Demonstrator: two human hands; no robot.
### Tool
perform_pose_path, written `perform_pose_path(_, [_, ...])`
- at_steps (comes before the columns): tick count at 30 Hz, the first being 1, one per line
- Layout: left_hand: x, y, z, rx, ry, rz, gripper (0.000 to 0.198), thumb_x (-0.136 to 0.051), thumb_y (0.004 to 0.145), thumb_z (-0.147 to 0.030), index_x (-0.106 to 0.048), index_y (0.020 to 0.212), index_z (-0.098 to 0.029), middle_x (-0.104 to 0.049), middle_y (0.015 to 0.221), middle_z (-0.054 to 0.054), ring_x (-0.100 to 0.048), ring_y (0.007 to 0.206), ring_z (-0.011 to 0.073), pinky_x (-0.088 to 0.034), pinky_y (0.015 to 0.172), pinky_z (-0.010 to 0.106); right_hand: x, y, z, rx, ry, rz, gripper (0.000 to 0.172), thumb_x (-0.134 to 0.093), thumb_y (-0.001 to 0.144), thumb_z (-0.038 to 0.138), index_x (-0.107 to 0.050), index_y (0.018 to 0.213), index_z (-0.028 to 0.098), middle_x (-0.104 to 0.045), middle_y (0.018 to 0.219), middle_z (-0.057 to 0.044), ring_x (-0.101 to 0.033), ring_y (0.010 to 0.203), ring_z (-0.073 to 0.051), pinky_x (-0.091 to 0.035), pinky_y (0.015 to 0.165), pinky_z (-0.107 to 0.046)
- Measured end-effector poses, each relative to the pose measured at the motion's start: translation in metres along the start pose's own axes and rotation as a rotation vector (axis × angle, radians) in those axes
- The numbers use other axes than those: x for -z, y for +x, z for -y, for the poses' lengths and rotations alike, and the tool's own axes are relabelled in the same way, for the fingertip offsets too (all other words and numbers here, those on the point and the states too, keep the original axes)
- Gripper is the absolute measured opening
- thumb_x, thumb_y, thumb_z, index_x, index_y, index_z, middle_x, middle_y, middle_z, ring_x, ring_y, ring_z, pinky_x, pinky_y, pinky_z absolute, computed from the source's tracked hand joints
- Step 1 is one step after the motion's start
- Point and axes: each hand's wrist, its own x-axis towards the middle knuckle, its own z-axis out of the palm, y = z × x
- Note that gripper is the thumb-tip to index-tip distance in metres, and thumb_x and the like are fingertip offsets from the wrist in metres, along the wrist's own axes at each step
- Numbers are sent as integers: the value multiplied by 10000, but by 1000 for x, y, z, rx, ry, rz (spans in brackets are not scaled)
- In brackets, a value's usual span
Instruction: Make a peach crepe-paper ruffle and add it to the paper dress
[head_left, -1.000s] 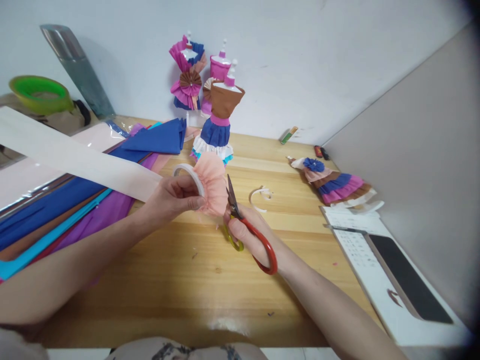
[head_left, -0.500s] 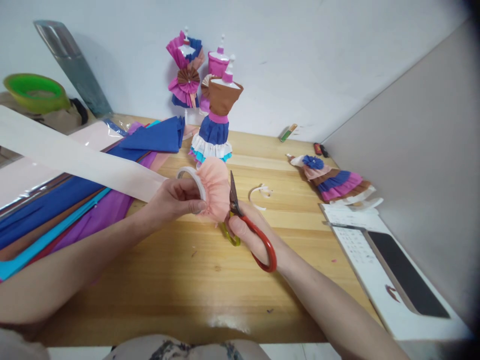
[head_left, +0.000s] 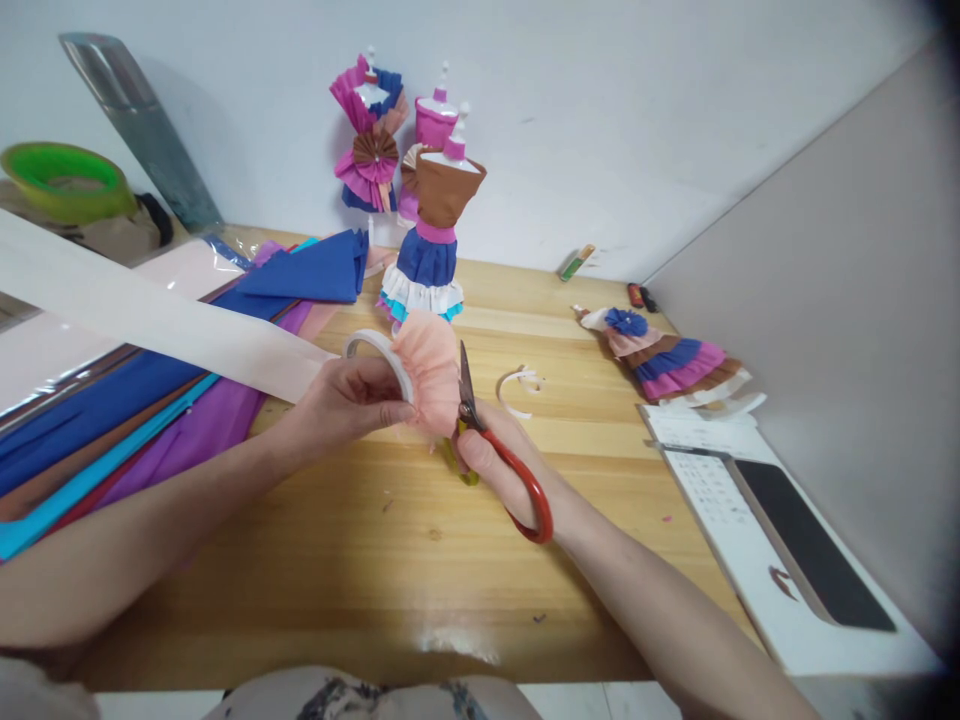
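Here's the left hand (head_left: 341, 405), thumb and fingers pinched on a white tape roll (head_left: 382, 352), with a gathered peach crepe-paper ruffle (head_left: 427, 370) fanning out just right of the thumb tip, its longer spread running near to far. Over to the right hand (head_left: 499, 460): closed around the scissors (head_left: 468, 408), thumb on top, the other fingertips mostly hidden; whether they touch the paper, you cannot tell. And this is the key gap: the dark blades stand right beside the ruffle's outer edge, tips pointing away from the body, the right hand nearer that edge and the left nearer the gathers. Below both hands, the wooden tabletop (head_left: 322, 590); a curled white strip (head_left: 503, 395) lies beyond the right fingers, and the brown-topped mini mannequin (head_left: 448, 190) stands ahead of the left.
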Motion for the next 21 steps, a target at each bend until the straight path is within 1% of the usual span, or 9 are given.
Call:
perform_pose_path(3, [0,0,-1,-6,3,-1,174,-833,703,-289,-734,728,-148,-723,704,33,-653,666,150,-524,614,235,0,0,-1,-24,6,-15,610,-358,884,778,-540,774,206,-493,605,1,-475,605,-168,-358,556,-302])
perform_pose_path(7, [-1,1,-1,23,-29,-2,187,-842,695,-292,-726,708,-147,-717,689,29,-647,649,139,-521,603,224,-2,0,-1,-21,30,-29,593,-361,895,763,-517,740,212,-462,562,17,-440,559,-152,-330,532,-292])
perform_pose_path(10, [0,1,0,37,-68,-2,209,-849,689,-305,-726,718,-139,-709,686,30,-638,637,133,-512,593,221,-3,-1,-2,-47,35,-48,594,-362,885,775,-492,735,216,-441,554,25,-416,537,-141,-310,509,-277])
perform_pose_path(15, [1,1,2,68,-95,-12,198,-847,691,-285,-723,703,-131,-691,648,26,-621,612,121,-498,583,215,-4,-2,-7,-56,-15,-65,576,-372,889,760,-479,745,213,-438,563,24,-433,542,-135,-316,502,-259])
perform_pose_path(21, [0,1,0,87,-114,-14,164,-838,693,-254,-726,714,-135,-699,664,22,-629,627,116,-498,591,204,-5,0,-10,-38,-47,-90,544,-398,897,718,-448,692,216,-437,570,17,-438,563,-139,-312,506,-258])
